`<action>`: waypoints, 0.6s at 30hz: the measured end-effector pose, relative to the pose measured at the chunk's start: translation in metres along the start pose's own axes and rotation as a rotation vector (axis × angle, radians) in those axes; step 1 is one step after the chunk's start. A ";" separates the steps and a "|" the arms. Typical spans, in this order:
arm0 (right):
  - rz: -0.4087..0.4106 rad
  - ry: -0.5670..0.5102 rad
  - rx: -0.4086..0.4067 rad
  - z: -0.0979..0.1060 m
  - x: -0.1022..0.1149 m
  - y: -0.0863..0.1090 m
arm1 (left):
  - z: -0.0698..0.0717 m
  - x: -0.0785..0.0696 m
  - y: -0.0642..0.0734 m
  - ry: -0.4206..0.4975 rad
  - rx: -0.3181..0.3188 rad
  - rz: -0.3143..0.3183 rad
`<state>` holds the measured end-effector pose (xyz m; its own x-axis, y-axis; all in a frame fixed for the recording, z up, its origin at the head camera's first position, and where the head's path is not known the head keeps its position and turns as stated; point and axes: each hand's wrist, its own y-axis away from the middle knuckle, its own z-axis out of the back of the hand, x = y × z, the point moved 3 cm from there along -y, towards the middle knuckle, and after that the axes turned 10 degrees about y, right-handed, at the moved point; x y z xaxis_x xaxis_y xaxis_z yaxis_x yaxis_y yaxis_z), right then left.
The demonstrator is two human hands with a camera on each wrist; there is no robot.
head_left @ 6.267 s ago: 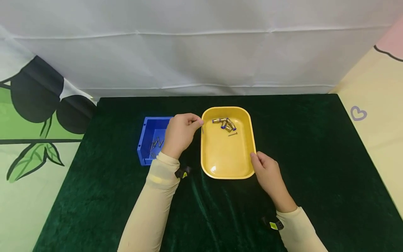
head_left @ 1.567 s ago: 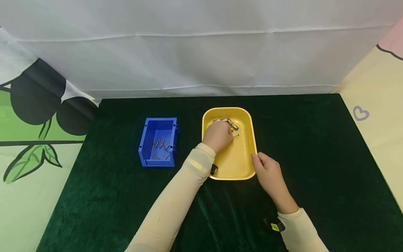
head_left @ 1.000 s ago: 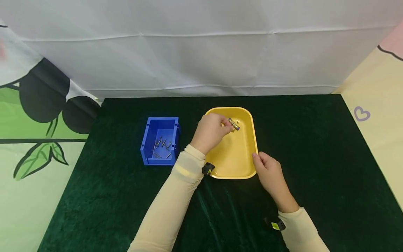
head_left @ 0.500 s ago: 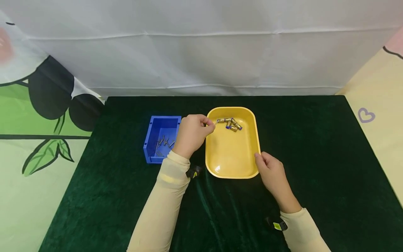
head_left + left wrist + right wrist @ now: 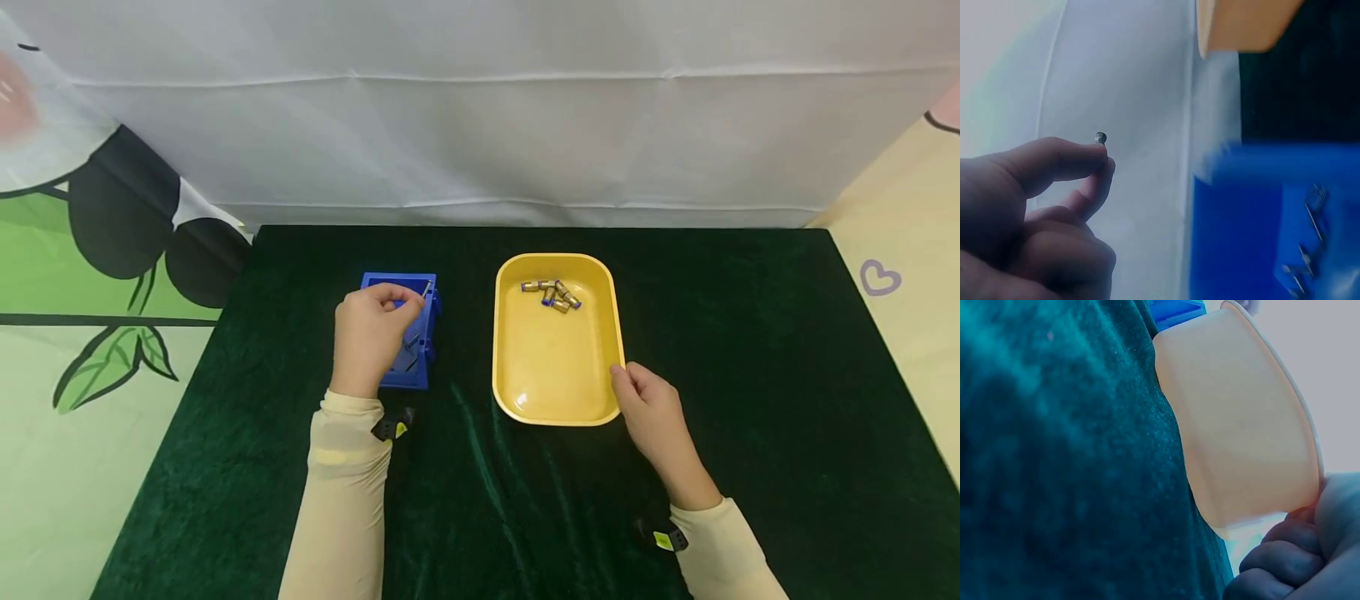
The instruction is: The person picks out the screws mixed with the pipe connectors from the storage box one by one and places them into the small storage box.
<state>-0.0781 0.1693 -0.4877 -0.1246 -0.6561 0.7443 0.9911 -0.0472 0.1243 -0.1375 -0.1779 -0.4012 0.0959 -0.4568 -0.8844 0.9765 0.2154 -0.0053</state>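
My left hand is over the blue bin, pinching a screw between thumb and forefinger. In the left wrist view the round head of that screw pokes up past the fingertips. Several more screws lie on the floor of the bin, partly covered by the hand in the head view. My right hand grips the right rim of the yellow tray near its front corner. Several brass fittings with blue ends lie together toward the back of the tray.
Dark green velvet covers the table. A strip of it separates the bin from the tray. A white cloth backdrop hangs behind the table's back edge, and printed panels flank both sides.
A screw that lay by the brass fittings was picked up by my left hand and carried left from the tray to over the blue bin. My right hand keeps its grip on the rim.
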 end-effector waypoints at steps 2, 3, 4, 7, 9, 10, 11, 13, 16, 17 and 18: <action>-0.001 0.002 -0.001 0.000 0.000 0.000 | 0.005 0.008 0.000 0.004 -0.013 0.038; -0.001 0.004 -0.001 0.000 0.000 -0.001 | 0.007 0.012 0.001 -0.001 -0.018 0.055; -0.001 0.005 0.001 0.000 -0.001 0.000 | 0.009 0.015 0.001 -0.006 -0.023 0.073; 0.001 0.002 -0.001 0.000 -0.001 0.000 | 0.012 0.021 0.003 -0.011 -0.037 0.104; 0.002 0.000 -0.003 0.000 -0.001 0.000 | 0.013 0.024 0.004 -0.007 -0.050 0.116; 0.002 -0.001 -0.004 0.000 -0.001 0.000 | 0.014 0.025 0.004 -0.005 -0.056 0.119; 0.001 -0.001 -0.006 0.000 -0.001 0.000 | 0.014 0.026 0.004 -0.003 -0.059 0.123; 0.001 0.002 -0.006 0.000 -0.001 -0.001 | 0.015 0.029 0.004 -0.006 -0.063 0.133; 0.001 0.002 -0.003 -0.001 -0.001 -0.001 | 0.016 0.034 0.004 -0.016 -0.065 0.150; 0.002 0.003 -0.003 -0.001 -0.001 -0.001 | 0.016 0.035 0.004 -0.020 -0.065 0.153; 0.003 0.004 -0.003 -0.001 -0.001 -0.001 | 0.016 0.037 0.004 -0.025 -0.065 0.155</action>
<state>-0.0789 0.1694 -0.4895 -0.1213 -0.6591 0.7422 0.9916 -0.0474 0.1200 -0.1266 -0.2079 -0.4259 0.2498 -0.4350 -0.8651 0.9354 0.3395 0.0994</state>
